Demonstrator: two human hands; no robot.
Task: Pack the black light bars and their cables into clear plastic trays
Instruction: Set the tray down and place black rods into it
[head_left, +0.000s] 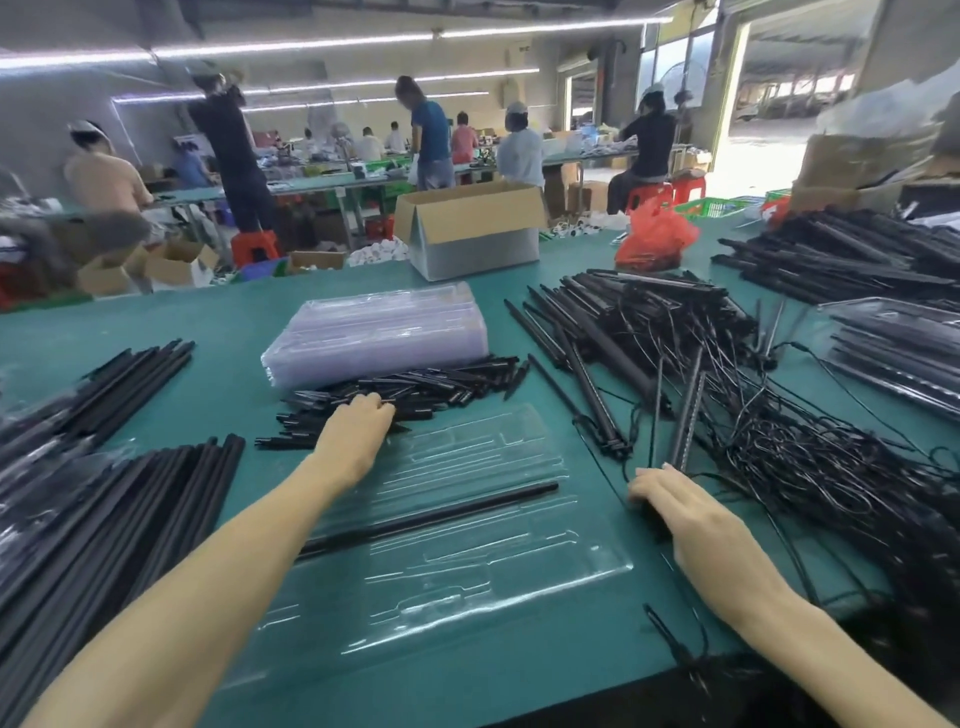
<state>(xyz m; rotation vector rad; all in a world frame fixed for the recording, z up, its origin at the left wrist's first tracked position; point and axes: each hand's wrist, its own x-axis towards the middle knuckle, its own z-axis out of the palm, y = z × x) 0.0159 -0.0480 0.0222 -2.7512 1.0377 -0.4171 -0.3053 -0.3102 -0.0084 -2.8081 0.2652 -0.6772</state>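
Presently, in the head view, a clear plastic tray (467, 587) is seen lying on the green table (234, 322) directly in front of the person. One long black light bar (431, 514) has been laid in a slot across its middle; the other recesses are unfilled, so packing is judged to be at an early stage.

The left hand (358, 431) is stretched past the tray's far edge, with its fingers bent down onto a heap of short black connector pieces (415, 387). The fingertips are buried in the heap, so whether a piece is pinched cannot be told. The right hand (680, 504) is set palm-down just beside the tray's right edge, its fingers curled over a dark cable end (649, 512), which is taken to be gripped.

More stock is spread round about:
- empty trays stacked (379, 332) behind the heap
- bare bars (104, 493) at left
- bars w/ leads (623, 322) at right
- a dense cable tangle (805, 457) at right

Risks, as judged:
- The gripped lead runs toward the tangle. If it is pulled hard, neighbouring leads & bars could be dragged along.
- The thin tray could be shoved, and the seated bar knocked out of its slot.
- Short pieces could be scattered into the tray if the heap is raked.
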